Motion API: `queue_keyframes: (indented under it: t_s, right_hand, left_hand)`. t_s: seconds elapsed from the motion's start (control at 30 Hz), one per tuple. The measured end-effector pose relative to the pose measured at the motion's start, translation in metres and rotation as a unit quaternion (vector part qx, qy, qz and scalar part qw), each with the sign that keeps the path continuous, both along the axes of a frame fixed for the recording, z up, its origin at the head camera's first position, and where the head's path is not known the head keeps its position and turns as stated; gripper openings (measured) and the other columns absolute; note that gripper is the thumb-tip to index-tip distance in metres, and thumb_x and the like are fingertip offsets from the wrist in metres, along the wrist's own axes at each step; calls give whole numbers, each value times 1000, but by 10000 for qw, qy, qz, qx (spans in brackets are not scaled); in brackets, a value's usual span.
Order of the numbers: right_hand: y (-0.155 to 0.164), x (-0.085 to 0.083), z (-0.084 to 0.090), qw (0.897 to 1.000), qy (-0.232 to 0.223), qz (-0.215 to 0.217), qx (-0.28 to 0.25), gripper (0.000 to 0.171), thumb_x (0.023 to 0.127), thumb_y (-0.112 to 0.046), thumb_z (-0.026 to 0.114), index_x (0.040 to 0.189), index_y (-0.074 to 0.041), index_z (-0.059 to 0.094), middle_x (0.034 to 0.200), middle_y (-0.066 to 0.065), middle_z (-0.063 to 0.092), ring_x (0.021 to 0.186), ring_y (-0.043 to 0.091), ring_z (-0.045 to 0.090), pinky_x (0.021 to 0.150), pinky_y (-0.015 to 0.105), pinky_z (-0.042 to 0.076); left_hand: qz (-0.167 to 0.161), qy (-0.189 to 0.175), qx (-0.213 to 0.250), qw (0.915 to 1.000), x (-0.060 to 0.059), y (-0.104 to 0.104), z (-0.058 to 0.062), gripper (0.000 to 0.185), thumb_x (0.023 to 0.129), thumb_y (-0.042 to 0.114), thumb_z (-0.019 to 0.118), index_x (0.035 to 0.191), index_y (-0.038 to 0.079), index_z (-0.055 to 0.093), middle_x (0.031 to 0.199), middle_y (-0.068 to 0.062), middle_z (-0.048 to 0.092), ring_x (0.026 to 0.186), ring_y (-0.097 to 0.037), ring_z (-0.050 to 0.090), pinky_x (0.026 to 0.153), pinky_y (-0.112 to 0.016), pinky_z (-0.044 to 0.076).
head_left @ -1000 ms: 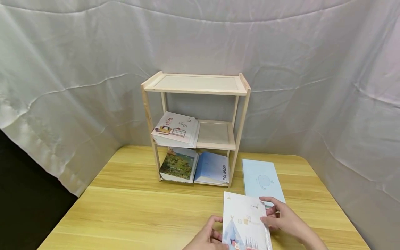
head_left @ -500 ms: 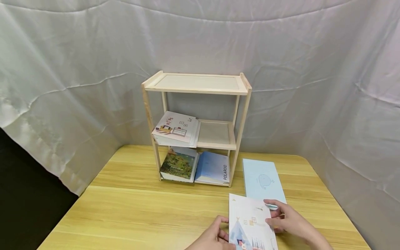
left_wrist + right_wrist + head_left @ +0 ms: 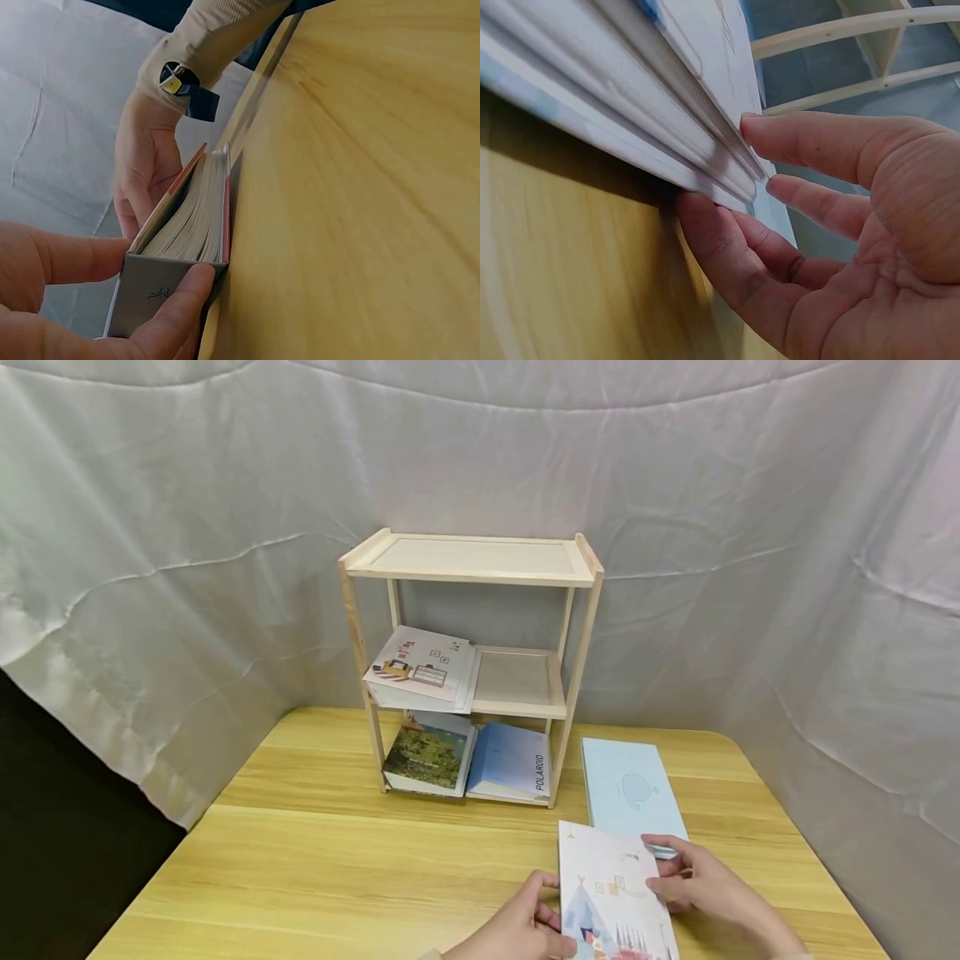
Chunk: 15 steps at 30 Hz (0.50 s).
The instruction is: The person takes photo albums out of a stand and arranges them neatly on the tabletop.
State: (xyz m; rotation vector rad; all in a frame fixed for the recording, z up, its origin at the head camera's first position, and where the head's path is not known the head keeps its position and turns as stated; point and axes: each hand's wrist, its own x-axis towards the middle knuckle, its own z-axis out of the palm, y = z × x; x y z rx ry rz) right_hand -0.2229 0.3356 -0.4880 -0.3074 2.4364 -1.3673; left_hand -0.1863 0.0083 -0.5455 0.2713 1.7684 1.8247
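A thick photo album with a blue tent on its white cover is between my two hands at the front right. My left hand grips its left side; in the left wrist view, thumb and fingers lie along the grey spine, with loosely fanned pages behind it. At the opposite edge, my right hand has its thumb on the cover and fingers underneath, seen in the right wrist view beside the page edges. Behind the held album lies a light blue album with a whale drawing, its near end partly covered.
A three-tier wooden rack stands at the back centre. Its middle shelf bears white albums at the left. Below are a green landscape album and a blue Polaroid album. Grey cloth hangs around the table.
Both hands have moved to the right with the tent album. Their hold looks the same, and the rack and the whale album stay in place.
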Motion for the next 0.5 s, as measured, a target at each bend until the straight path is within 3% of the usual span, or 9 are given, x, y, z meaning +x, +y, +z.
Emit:
queue_keyframes:
  t_s: [0.13, 0.2, 0.5]
  right_hand:
    - [3, -5, -1, 10000, 21, -52, 25, 73, 97, -12, 78, 155, 12, 41, 101, 13, 57, 74, 14, 55, 65, 25, 56]
    - [4, -8, -1, 9999, -29, -106, 37, 73, 97, -12, 78, 156, 12, 41, 103, 13, 57, 78, 15, 55, 65, 25, 56]
    - [3, -15, -1, 9986, -317, -386, 149, 73, 99, -18, 78, 158, 5, 42, 119, 19, 58, 92, 23, 57, 69, 29, 58]
  left_hand:
    - [64, -223, 42, 9997, 8, 3, 34, 59, 92, -7, 75, 138, 19, 48, 103, -10, 57, 88, -20, 60, 77, -33, 63]
    - [71, -302, 87, 9995, 10, 4, 44, 58, 93, -10, 72, 138, 17, 47, 103, -10, 55, 86, -20, 59, 78, -37, 66]
    - [68, -383, 133, 9992, 7, 5, 46, 57, 95, -11, 69, 140, 15, 45, 104, -11, 54, 84, -21, 60, 79, -40, 67]
